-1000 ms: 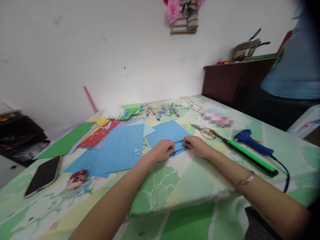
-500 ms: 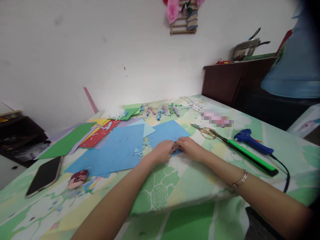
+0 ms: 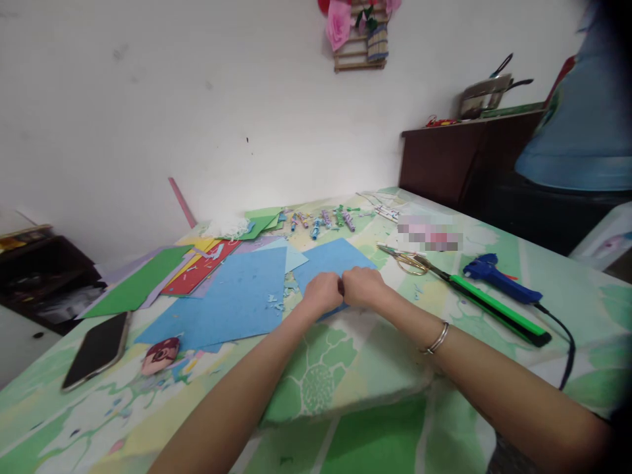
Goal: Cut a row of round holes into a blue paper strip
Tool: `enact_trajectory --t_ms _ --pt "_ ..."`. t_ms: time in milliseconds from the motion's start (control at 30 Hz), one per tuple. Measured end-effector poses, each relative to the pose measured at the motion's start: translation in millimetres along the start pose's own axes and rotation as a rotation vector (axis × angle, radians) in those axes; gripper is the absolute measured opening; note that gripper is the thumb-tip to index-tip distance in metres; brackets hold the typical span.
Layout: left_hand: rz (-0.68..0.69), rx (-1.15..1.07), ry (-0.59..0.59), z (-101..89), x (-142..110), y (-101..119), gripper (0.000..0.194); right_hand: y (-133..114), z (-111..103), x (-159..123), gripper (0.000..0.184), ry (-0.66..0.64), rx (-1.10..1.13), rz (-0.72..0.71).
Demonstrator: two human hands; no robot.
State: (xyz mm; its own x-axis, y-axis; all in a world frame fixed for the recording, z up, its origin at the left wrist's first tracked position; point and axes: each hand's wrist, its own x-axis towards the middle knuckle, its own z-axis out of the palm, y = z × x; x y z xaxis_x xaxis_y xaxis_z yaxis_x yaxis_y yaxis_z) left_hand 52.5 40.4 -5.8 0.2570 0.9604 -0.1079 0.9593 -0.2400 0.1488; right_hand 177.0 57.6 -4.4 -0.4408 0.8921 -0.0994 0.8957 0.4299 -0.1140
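A second ago the left hand (image 3: 322, 293) and right hand (image 3: 364, 286) stood apart with a blue strip showing between them; now they meet side by side, the right having come over to the left, and that strip is hidden. The bracelet (image 3: 437, 339) has shifted nearer the fingers with its arm.

Far left of the fingers, an open dark shelf (image 3: 56, 280) holds pale bags (image 3: 74, 308). Beyond them to the right are a pot (image 3: 484, 99) and a large blue bottle (image 3: 575, 148); what is in either cannot be told.

The small blue sheet (image 3: 336, 257) lies under both hands and spreads away beyond the knuckles, a sliver of its near edge showing below them. Both hands are curled narrow, but the fingertips are hidden, so whether they pinch the paper cannot be told. The scissors (image 3: 417, 263) lie right of the fingers.
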Motion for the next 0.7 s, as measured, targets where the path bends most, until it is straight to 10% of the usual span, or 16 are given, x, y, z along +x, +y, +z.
enact_trajectory --t_ms 333,700 --pt "-0.060 -0.050 0.031 -1.0 -4 7 0.027 35 1 -32 0.021 0.145 0.107 -0.246" --pt "-0.021 -0.119 -0.053 -11.5 -24 -42 0.028 53 -11 -17 0.023 0.014 0.087 0.041"
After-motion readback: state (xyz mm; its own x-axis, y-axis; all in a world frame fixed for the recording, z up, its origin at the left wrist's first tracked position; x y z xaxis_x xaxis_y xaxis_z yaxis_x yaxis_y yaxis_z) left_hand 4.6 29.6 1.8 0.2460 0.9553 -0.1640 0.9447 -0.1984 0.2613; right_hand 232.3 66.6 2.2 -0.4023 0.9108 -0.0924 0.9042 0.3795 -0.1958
